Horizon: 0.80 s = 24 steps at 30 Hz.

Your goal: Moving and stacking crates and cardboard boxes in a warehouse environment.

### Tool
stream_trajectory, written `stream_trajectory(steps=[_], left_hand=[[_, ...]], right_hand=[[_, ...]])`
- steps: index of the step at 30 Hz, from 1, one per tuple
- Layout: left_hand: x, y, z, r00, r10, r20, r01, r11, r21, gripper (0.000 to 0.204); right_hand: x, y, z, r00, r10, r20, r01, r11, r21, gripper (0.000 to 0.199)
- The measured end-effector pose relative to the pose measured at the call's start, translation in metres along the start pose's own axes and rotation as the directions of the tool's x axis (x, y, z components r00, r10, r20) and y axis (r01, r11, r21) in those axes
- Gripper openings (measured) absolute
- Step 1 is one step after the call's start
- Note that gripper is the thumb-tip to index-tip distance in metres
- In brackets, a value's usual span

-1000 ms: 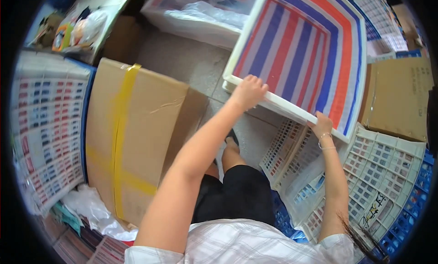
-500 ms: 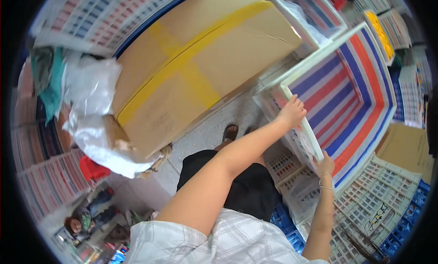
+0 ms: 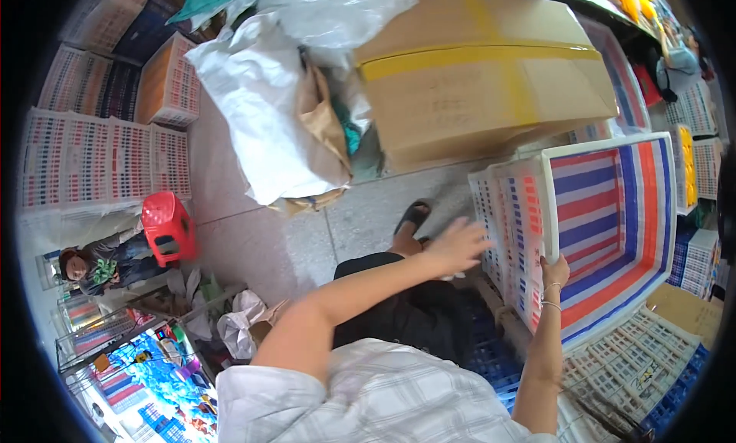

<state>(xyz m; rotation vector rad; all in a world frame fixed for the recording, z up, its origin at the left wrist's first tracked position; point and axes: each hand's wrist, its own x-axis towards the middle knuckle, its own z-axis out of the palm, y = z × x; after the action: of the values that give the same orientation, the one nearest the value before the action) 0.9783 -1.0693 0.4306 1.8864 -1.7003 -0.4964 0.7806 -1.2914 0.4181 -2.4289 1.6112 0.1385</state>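
— What do we have in hand here?

— Our right hand point(image 3: 553, 272) is closed over the near rim of the white slatted crate point(image 3: 510, 236), fingers hooked on the edge, so we take it that this hand carries the weight. The crate is lined with red, white and blue striped sheeting point(image 3: 613, 213) and stands tipped toward us, not flat.

— And the other hand?

— Our left hand point(image 3: 458, 246) is spread open with the fingers splayed, just beside the crate's slatted side wall. It is blurred, so we cannot tell whether the fingertips touch the wall or sit a little short of it. It grips nothing.

— Why one hand on the rim and the other at the side?

— We judge that the rim gives the firm hold, and an open palm on the side would steady so wide a crate.

— What lies about the crate?

— Beyond it sits a large cardboard box point(image 3: 483, 75) banded with yellow tape. Left of the crate, past our sandalled foot point(image 3: 412, 214), a white plastic sack point(image 3: 264, 113) slumps on the tiled floor point(image 3: 253, 244). Farther left of the crate stands a red plastic stool point(image 3: 167, 224). More slatted crates point(image 3: 644, 366) are stacked below it, near our right forearm.
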Motion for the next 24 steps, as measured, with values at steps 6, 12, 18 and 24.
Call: stream_trajectory(steps=[6, 12, 18, 24], left_hand=[[-0.338, -0.096, -0.052, 0.686, -0.703, -0.189, 0.713, 0.701, -0.02, 0.041], [-0.553, -0.168, -0.08, 0.263, -0.952, -0.156, 0.914, 0.297, -0.275, 0.032], [-0.637, -0.225, -0.127, -0.02, -0.998, 0.056, 0.921, -0.04, -0.387, 0.03], [-0.693, -0.311, -0.133, 0.225, -0.974, 0.008, 0.751, 0.168, -0.639, 0.031]], right_hand=[[-0.073, -0.056, 0.016, 1.0, -0.007, 0.024, 0.007, 1.0, -0.002, 0.034], [-0.161, -0.11, 0.04, 0.993, 0.118, 0.03, -0.114, 0.987, -0.111, 0.035], [-0.284, -0.16, 0.059, 0.981, 0.195, 0.008, -0.192, 0.969, -0.159, 0.04], [-0.406, -0.217, 0.091, 0.988, 0.153, 0.002, -0.15, 0.973, -0.175, 0.043]])
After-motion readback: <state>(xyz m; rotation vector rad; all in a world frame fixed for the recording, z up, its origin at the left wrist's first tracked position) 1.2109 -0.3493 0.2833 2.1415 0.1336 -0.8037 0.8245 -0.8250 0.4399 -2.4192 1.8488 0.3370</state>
